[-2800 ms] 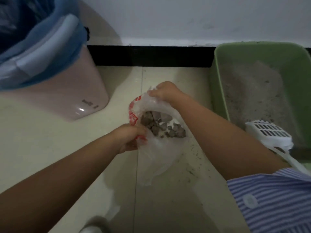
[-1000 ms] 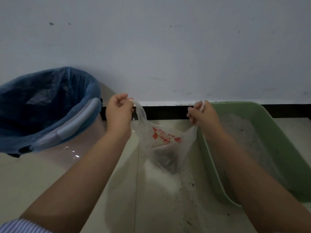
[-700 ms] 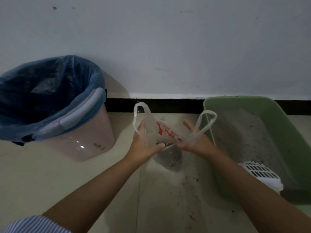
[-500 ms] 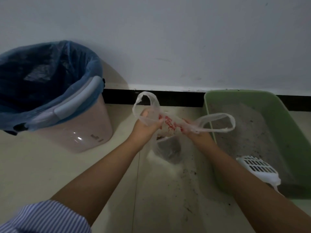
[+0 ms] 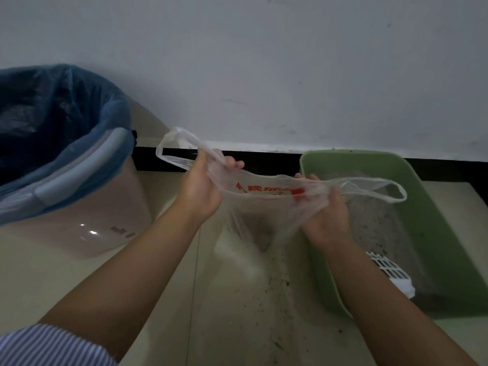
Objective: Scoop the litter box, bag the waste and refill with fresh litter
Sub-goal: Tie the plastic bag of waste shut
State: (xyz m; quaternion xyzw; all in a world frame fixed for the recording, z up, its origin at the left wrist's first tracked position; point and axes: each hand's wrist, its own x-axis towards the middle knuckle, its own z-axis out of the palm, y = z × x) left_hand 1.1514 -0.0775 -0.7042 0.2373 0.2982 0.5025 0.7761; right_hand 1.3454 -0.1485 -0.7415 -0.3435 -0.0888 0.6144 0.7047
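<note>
A clear plastic bag with red print hangs above the floor, dark waste clumps dimly visible in its bottom. My left hand grips the bag's left side, its handle loop sticking up to the left. My right hand grips the right side, and that handle loop trails out over the green litter box. Grey litter fills the box. A white slotted scoop lies in the box near its front edge, partly behind my right forearm.
A pink waste bin lined with a blue bag stands at the left against the wall. Scattered litter grains dot the pale tiled floor between bin and box. A black skirting runs along the white wall behind.
My hands slid from the handle ends down to the bag's neck, then drew apart again, stretching the top between them. Both handle loops now stick out past my hands.
</note>
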